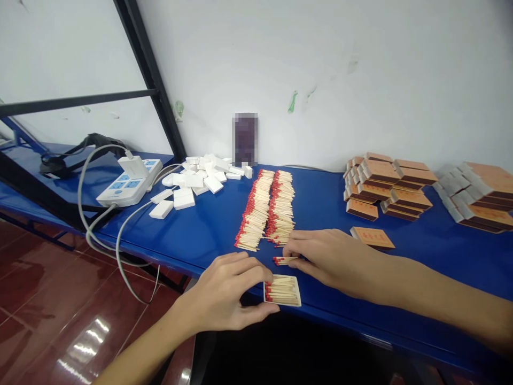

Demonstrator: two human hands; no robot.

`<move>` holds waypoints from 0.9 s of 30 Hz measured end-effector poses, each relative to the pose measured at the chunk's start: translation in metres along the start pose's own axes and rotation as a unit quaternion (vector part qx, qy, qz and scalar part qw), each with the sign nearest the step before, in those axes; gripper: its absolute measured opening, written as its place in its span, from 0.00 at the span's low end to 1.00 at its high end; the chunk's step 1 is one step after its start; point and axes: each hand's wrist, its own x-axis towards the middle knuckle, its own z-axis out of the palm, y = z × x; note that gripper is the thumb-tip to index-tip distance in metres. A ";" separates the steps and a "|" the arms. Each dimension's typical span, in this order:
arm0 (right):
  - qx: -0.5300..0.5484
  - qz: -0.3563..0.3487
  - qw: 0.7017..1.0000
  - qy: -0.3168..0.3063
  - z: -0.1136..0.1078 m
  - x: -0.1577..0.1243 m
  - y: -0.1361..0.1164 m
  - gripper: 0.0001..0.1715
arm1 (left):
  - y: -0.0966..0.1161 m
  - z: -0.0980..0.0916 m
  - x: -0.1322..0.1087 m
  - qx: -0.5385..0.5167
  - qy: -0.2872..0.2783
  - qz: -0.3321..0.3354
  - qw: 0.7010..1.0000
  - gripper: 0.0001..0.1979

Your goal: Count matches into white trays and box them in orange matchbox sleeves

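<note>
My left hand [236,291] grips a white matchbox tray [296,291] by its left end, at the table's front edge. Matches with red heads [280,289] lie side by side in that tray. Just above it, my right hand [320,256] pinches a small bunch of matches [282,261], heads pointing left. Behind my hands, two long rows of loose matches [256,208] [281,206] run back across the blue table. An orange matchbox cover [372,237] lies beyond my right forearm.
White trays [184,198] are heaped at the back left, near a power strip [130,182] with trailing cables. Orange matchboxes [385,171] are stacked at the back right, with another stack [489,187] farther right. A pixelated dark object [245,138] stands against the wall. Black frame bars rise at left.
</note>
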 end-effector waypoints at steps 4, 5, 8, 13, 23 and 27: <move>-0.023 -0.011 1.000 0.012 0.004 0.000 0.001 0.10 | 0.000 0.000 0.000 0.000 -0.001 0.000 1.000 0.12; -0.026 -0.015 0.999 0.018 0.005 -0.001 0.002 0.10 | 0.000 0.000 0.001 -0.001 -0.002 0.000 1.000 0.12; -0.030 -0.035 0.998 0.036 0.008 -0.003 0.004 0.14 | 0.000 0.000 0.001 -0.001 -0.002 0.001 1.000 0.13; -0.005 -0.044 0.998 0.033 0.008 -0.004 0.005 0.16 | 0.001 0.000 0.001 0.003 -0.002 -0.001 1.000 0.13; 0.065 -0.019 0.996 0.063 -0.006 -0.001 0.001 0.11 | 0.000 0.001 -0.001 0.001 0.023 -0.065 0.998 0.14; 0.108 -0.040 0.993 0.022 -0.010 -0.007 -0.014 0.09 | 0.001 0.001 0.000 -0.003 0.017 -0.078 0.997 0.16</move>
